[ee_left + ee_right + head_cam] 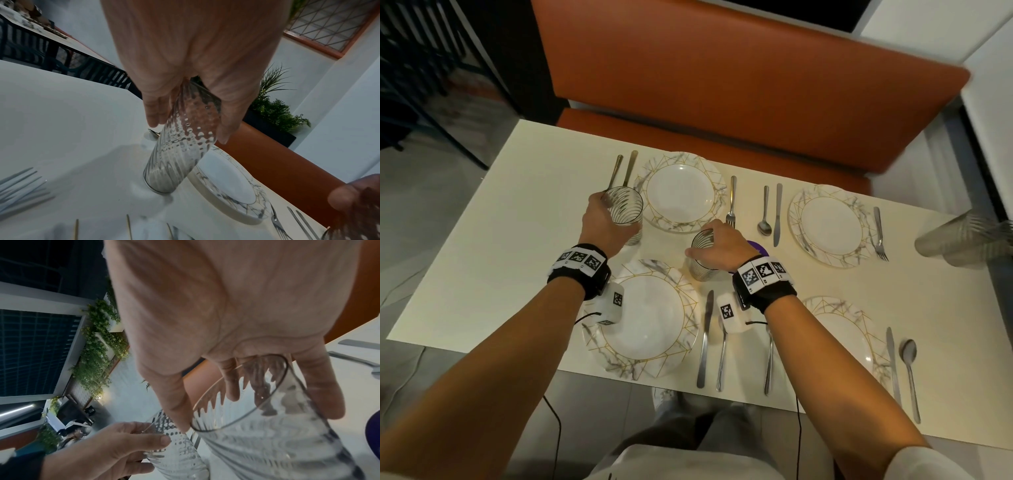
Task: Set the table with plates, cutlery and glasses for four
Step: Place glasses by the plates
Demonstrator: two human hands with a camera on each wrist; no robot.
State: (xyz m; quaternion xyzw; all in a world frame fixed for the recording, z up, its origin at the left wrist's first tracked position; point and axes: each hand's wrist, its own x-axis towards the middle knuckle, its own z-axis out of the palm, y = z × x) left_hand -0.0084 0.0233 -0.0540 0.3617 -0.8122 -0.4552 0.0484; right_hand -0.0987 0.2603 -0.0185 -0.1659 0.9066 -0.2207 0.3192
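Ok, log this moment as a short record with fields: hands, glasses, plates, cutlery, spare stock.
left hand: grips a ribbed glass beside the far left plate
right hand: grips a second glass from above, between the near left plate and a purple object
glass base: left one's contact with the table unclear
plates: four laid
cutlery: beside each plate
spare stock: blurred glasses at the right edge

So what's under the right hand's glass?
Bare table beside the near-left plate; whether the glass touches it is unclear. Behind the right hand, something purple is mostly covered.
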